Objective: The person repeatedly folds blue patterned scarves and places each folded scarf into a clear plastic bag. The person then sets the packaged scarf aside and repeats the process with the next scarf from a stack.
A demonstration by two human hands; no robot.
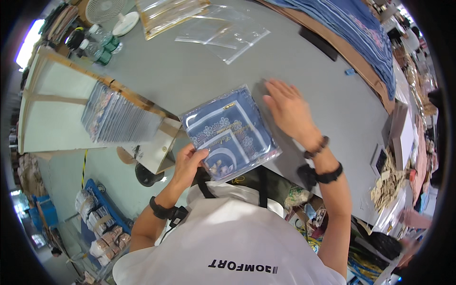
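Observation:
My left hand (188,162) grips the near left corner of a blue folded cloth in a clear plastic bag (228,133). White borders, lace-like flowers and gold lettering show through the plastic. The packet is tilted above the near edge of the grey table (213,73). To its right, my right hand (286,107) hovers apart from it with nothing in it, its fingers extended and slightly blurred. On the left, a row of similar bagged packets (123,115) stands on edge in an open cardboard box.
Clear plastic bags (228,35) lie at the far side of the table. Water bottles (96,50) and a fan (105,9) stand far left. Blue fabric (342,28) is piled far right, near a dark bar (318,44). Beige tags (388,187) lie at the right edge.

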